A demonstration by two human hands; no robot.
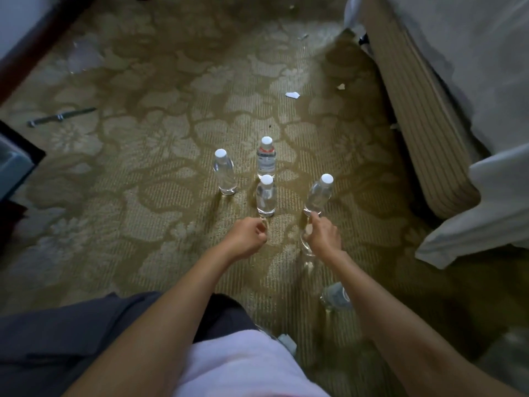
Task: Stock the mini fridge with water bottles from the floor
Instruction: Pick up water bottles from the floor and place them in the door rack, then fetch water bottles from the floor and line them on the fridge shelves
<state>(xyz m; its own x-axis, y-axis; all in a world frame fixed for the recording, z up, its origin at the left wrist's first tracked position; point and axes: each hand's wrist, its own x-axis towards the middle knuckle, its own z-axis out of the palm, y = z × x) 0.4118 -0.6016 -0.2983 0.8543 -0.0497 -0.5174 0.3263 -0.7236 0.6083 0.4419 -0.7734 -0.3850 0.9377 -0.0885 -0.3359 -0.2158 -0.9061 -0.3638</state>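
Note:
Several clear water bottles with white caps stand on the patterned carpet: a far-left bottle (224, 174), a labelled bottle (266, 159), a near-middle bottle (266, 197) and a right bottle (318, 196) that leans. My left hand (248, 237) is curled shut just in front of the near-middle bottle's base, with nothing seen inside it. My right hand (324, 234) is closed around the top of a low clear bottle (307, 253), right at the leaning bottle's base. Another bottle (335, 296) lies under my right forearm. A dark box with a pale inside (13, 164), perhaps the fridge, shows at the left edge.
A bed base (423, 133) with hanging white bedding (481, 213) runs along the right. A knife-like metal object (61, 117) lies on the carpet at the left. Paper scraps (292, 95) and crumpled clear plastic (83, 55) lie farther off. My knees fill the bottom.

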